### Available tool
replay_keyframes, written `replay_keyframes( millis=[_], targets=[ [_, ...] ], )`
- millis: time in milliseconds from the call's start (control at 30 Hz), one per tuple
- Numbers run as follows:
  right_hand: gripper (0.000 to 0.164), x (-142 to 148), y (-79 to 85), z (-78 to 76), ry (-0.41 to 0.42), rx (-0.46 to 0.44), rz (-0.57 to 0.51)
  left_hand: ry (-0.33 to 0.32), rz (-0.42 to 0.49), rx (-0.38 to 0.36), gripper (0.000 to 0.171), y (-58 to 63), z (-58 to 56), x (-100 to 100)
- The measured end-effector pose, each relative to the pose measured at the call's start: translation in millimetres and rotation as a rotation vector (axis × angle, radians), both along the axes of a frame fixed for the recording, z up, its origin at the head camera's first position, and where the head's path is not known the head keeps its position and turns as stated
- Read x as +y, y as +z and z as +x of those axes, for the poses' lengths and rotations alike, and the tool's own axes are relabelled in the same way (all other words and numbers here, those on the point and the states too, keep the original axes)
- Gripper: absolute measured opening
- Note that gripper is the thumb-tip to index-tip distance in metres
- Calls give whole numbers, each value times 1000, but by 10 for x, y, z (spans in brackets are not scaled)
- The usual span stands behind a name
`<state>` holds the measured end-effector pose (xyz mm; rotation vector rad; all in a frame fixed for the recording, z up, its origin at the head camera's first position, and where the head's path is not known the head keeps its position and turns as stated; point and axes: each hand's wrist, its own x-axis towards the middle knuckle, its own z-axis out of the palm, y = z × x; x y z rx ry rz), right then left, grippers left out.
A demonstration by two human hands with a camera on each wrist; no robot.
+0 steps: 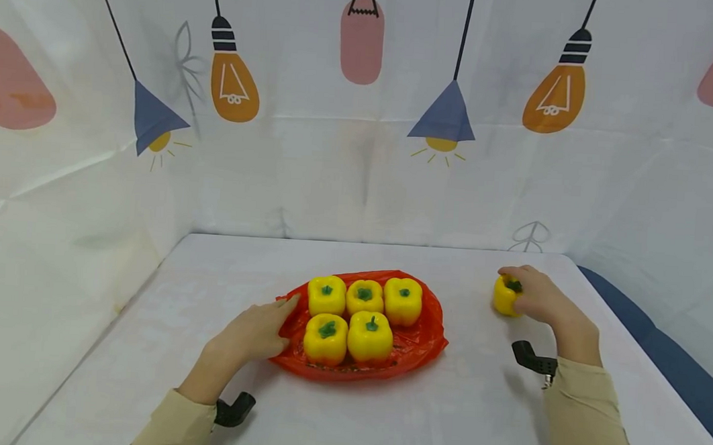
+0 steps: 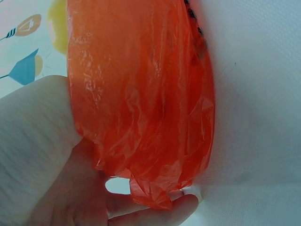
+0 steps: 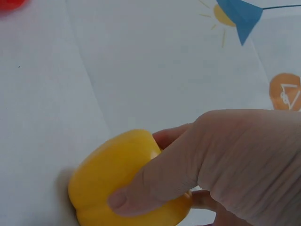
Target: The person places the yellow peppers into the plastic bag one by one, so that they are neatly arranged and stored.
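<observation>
My right hand [image 1: 540, 296] grips a yellow bell pepper [image 1: 504, 296] at the right of the table, its green stem showing. The right wrist view has the thumb lying across the side of this pepper [image 3: 108, 174], with other fingers behind it. At the middle, a shallow container in red plastic film [image 1: 419, 347] bears several yellow bell peppers [image 1: 370, 336], stems up, in two rows. My left hand [image 1: 254, 331] rests against its left end, fingers fairly straight. Close up, those fingers [image 2: 155, 212] lie along the crinkled edge of the red plastic [image 2: 141, 103].
A white-covered table [image 1: 468, 403] carries everything, its far edge against a white curtain [image 1: 310, 180] printed with lamps and bulbs. Beyond the table's right edge runs a dark blue surface [image 1: 647, 338]. Black wrist cameras sit by both sleeves.
</observation>
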<state>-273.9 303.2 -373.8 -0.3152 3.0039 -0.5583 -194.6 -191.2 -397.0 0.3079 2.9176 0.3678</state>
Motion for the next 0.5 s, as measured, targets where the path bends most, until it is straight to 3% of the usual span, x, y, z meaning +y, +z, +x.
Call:
replay_keyframes(
  millis=[333, 500],
  targets=[
    [75, -87, 48, 8, 61, 20, -43, -1, -3, -4, 72, 5, 5, -1],
    [76, -173, 157, 77, 86, 31, -111, -7, -2, -1, 72, 13, 4, 3]
  ],
)
